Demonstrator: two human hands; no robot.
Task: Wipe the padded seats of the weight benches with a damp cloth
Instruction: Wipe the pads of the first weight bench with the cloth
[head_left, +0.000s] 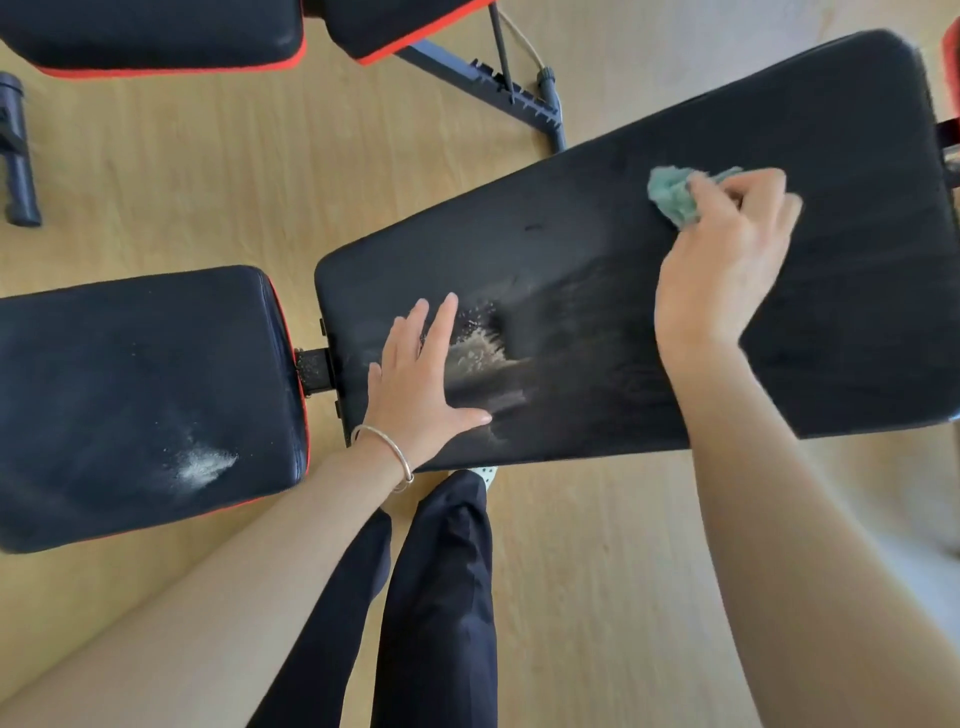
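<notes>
Legs (436, 597) are seen below the pad (597, 218). The cloth (670, 195) is gripped, bunched, by the right hand (727, 260) toward the pad's right end; the smear (475, 358) lies leftward along its length, beside the flat, spread left hand (421, 374).

The long black vinyl back pad (675, 291) lies flat, slanting from near centre to far right, with a pale gritty smear (478, 358) near its left end. Just left of it, across a narrow gap, the shorter black seat pad with red edging (130, 374) carries a whitish dusty patch (202, 462) towards its near right corner. The crumpled teal cloth (672, 197) sits on the long pad's far right part, gripped in the right hand (727, 260).
</notes>
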